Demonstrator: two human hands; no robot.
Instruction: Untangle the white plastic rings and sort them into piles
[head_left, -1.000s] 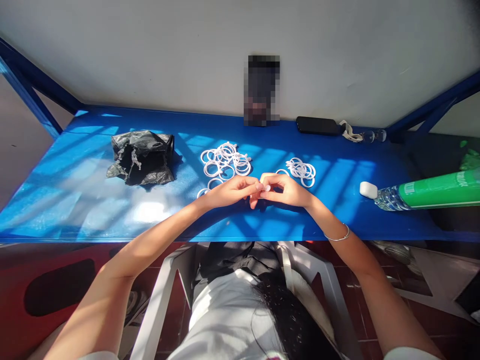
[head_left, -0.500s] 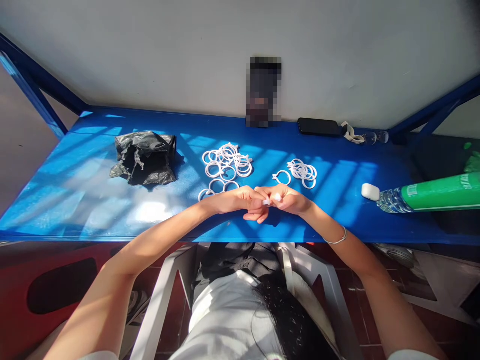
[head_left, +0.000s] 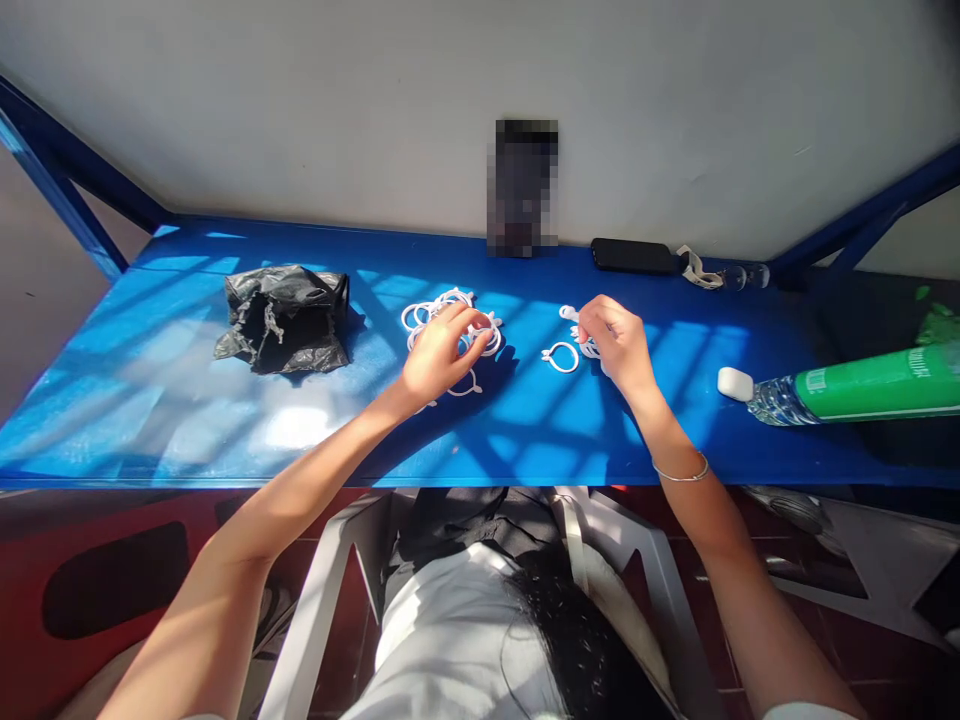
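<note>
My left hand (head_left: 442, 352) reaches over the left pile of white plastic rings (head_left: 491, 338), its thumb and fingers apart and its palm hiding part of the pile. The rings look like curtain rings with small tabs. On the right, my right hand (head_left: 616, 340) is closed with its fingertips pinched on a white ring, whose tab end (head_left: 568, 312) sticks out to the left. That hand is above the smaller right pile (head_left: 589, 347) and covers most of it. A single ring (head_left: 561, 357) lies flat just left of this pile.
A torn black plastic bag (head_left: 285, 315) lies on the blue table (head_left: 315, 450) at left. Along the back are a pixelated dark object (head_left: 523, 188), a black phone (head_left: 631, 256), a pale strap (head_left: 699, 268) and glasses (head_left: 746, 277). A white case (head_left: 735, 384) and green-labelled bottle (head_left: 877, 385) lie right.
My hands were together at the table's front, fingers on a white piece. They have separated: the left moved to the left pile, the right moved with a ring to the right pile.
</note>
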